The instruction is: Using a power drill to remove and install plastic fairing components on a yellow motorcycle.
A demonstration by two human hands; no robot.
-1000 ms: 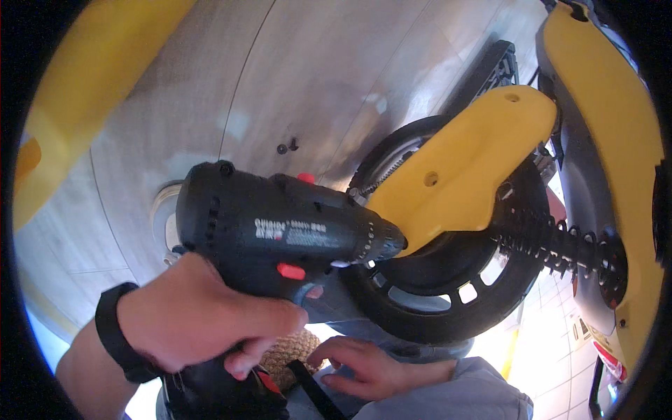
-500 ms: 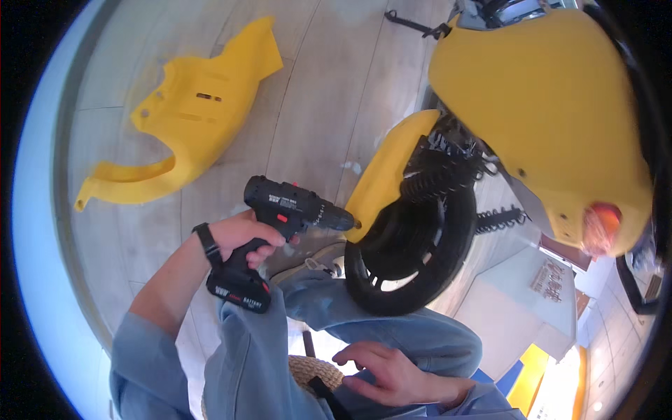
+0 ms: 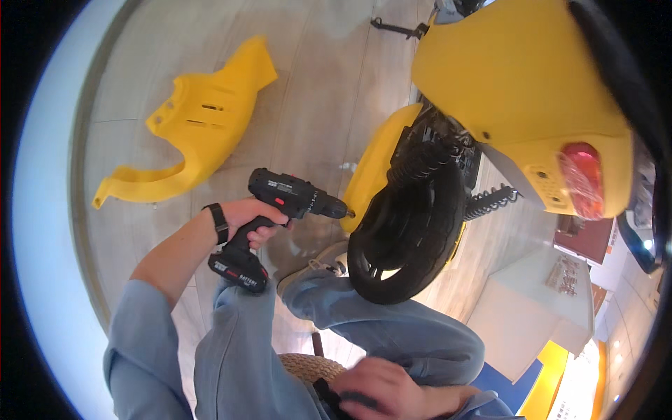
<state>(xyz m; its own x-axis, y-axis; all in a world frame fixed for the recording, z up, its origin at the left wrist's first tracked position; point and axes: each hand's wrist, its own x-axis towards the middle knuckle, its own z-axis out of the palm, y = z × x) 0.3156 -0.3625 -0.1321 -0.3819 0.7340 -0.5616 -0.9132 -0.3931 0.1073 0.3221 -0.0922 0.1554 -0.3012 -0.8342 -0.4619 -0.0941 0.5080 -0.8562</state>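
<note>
My left hand (image 3: 253, 218) grips a black cordless drill (image 3: 280, 210) by its handle, the chuck pointing right at the yellow rear mudguard (image 3: 374, 164) of a yellow scooter (image 3: 518, 91). The drill tip sits at the mudguard's lower edge, beside the black rear tyre (image 3: 409, 238). My right hand (image 3: 381, 388) rests low on my lap by a woven stool edge (image 3: 308, 364), fingers curled over a dark strap-like object; it is blurred.
A detached yellow body panel (image 3: 192, 133) lies on the pale floor to the left. A black coil spring (image 3: 430, 157) and a second spring (image 3: 490, 199) stand beside the wheel. My legs in blue jeans and one shoe (image 3: 311, 269) lie below the tyre.
The view has pulled back from a close look at the drill and mudguard. The drill has stayed against the mudguard, and my right hand has dropped lower on my lap.
</note>
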